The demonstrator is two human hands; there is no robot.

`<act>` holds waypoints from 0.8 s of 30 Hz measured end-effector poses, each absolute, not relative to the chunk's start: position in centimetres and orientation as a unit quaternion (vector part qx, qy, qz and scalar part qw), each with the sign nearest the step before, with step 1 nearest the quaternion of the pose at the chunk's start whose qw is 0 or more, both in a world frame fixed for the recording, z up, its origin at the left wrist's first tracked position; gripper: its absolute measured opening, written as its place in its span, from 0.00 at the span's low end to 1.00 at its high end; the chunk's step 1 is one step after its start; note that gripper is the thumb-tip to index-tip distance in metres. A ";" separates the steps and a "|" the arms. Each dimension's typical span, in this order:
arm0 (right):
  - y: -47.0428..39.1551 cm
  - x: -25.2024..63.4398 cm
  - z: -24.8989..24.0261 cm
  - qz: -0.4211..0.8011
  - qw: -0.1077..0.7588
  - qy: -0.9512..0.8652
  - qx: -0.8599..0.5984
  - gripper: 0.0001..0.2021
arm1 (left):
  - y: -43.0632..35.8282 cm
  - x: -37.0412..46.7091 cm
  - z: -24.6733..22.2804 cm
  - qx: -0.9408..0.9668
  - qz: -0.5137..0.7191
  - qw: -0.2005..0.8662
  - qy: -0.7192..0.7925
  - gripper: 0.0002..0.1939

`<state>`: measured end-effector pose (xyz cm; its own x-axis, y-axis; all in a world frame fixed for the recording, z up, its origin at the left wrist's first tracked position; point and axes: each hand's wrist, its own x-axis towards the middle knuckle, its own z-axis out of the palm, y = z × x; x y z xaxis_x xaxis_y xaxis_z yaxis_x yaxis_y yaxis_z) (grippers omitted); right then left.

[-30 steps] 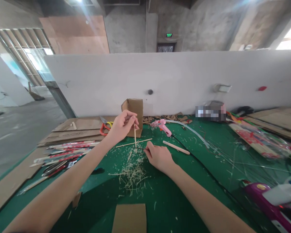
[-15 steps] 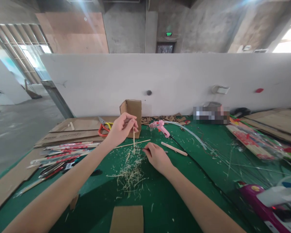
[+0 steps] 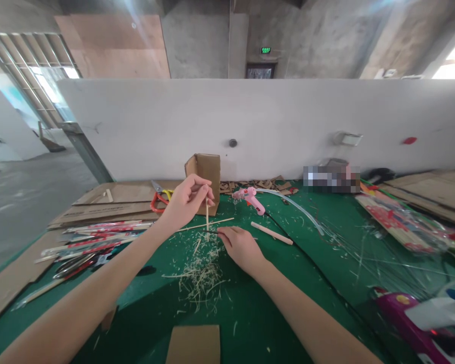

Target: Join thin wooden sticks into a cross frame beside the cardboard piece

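Note:
My left hand pinches the upper end of a thin wooden stick, which hangs nearly upright. Lower down, my right hand is closed on a thin dark tool, whose tip crosses the stick near its lower end. I cannot make out what kind of tool it is, since most of it is inside the fingers. Pale wood shavings lie heaped on the green table below both hands. Another thin stick lies flat behind the right hand.
A folded cardboard piece stands behind my left hand, beside orange-and-yellow scissors. Right of centre lie a pink glue gun and a pale rod. Wrapped packets are at left; a purple power strip is at right.
My right hand has moved left with the dark tool, closer to the stick. My left hand holds the stick in nearly the same place. The whole view has shifted slightly.

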<state>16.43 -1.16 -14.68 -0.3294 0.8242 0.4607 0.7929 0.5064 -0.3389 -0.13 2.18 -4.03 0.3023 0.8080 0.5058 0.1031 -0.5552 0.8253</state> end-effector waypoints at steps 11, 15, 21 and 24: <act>-0.5 16.5 -14.2 0.089 0.305 -0.806 -0.499 0.11 | 2.8 -0.5 -3.9 0.707 0.512 0.356 0.332 0.05; -0.5 16.3 -14.0 0.087 0.276 -0.811 -0.508 0.12 | 3.0 -0.8 -3.8 0.699 0.512 0.370 0.336 0.06; -0.4 16.2 -14.7 0.040 0.262 -0.825 -0.498 0.12 | 2.9 -1.3 -3.7 0.691 0.508 0.381 0.346 0.08; -0.1 15.9 -15.4 0.012 0.250 -0.847 -0.469 0.12 | 2.5 -1.4 -3.7 0.698 0.503 0.370 0.350 0.07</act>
<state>15.93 -0.14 -15.37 -0.4348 0.8010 0.4115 0.7888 0.5592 -0.2551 -1.42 2.50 -3.73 0.2483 0.8611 0.4438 0.1158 -0.4812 0.8689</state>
